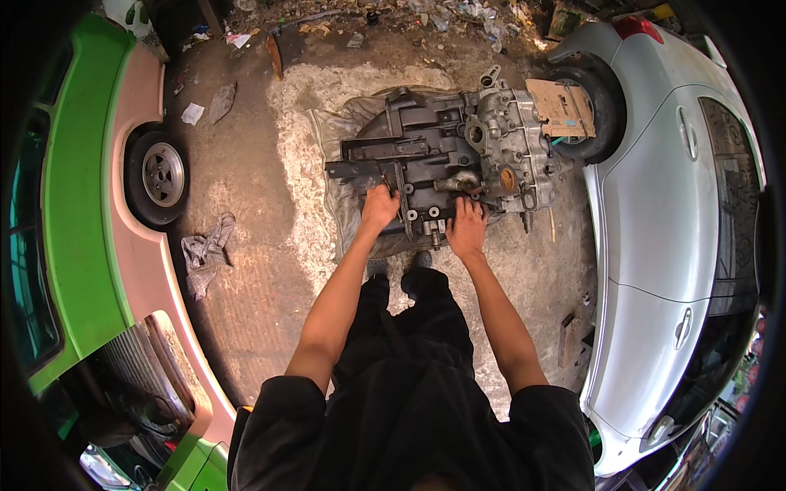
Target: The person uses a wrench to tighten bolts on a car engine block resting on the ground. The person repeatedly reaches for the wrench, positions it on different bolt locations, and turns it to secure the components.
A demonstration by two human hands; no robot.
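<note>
A dark engine block [434, 131] with a lighter metal head [524, 164] lies on a grey sheet [332, 209] in front of me. My left hand [381, 204] is closed on a rib at the near left part of the block, its fingertips partly hidden. My right hand [467, 225] grips the block's near edge to the right of centre, fingers curled over it beside a stubby pipe fitting. A flat piece of cardboard [557, 106] is at the right of the engine, over a loose-looking tyre or wheel [606, 123].
A green and pink vehicle [90, 204] stands at my left and a silver car [655, 229] at my right. A crumpled cloth [209, 245] lies on the concrete, litter [483, 24] is strewn along the back, and my shoes are below the engine.
</note>
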